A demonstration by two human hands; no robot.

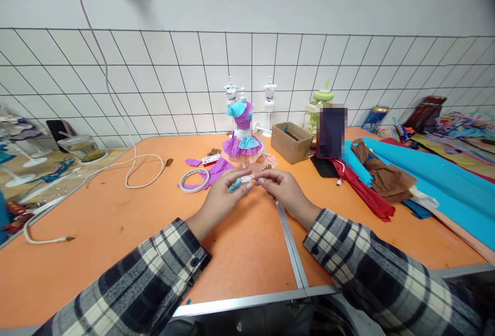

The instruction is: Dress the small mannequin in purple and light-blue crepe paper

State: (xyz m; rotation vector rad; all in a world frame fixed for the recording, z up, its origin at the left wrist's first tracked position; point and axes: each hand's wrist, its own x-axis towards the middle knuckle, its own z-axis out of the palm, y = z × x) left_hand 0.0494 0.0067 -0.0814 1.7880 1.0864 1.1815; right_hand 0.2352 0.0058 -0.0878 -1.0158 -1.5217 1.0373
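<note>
Over the middle of the orange table, my left hand (228, 194) is closed in a pinch around a small teal-and-white piece (242, 181), too small to name surely. Fingertips of my right hand (284, 191) are pinched together at that piece's right end; what they grip is hidden. Just beyond stands a miniature dress form (243, 127) in a purple and turquoise ruffled dress. A roll of tape (194, 180), purple crepe paper (218, 171) and a small white-and-red box (211, 159) lie beyond my left hand.
Two bare white mini dress forms (269, 93) stand by the tiled wall. Right of them are a cardboard box (292, 142), a green-lidded cup (323, 98) and crepe paper sheets (436, 176). A white cable (133, 171) loops across the left side. A metal strip (290, 245) divides the tabletop.
</note>
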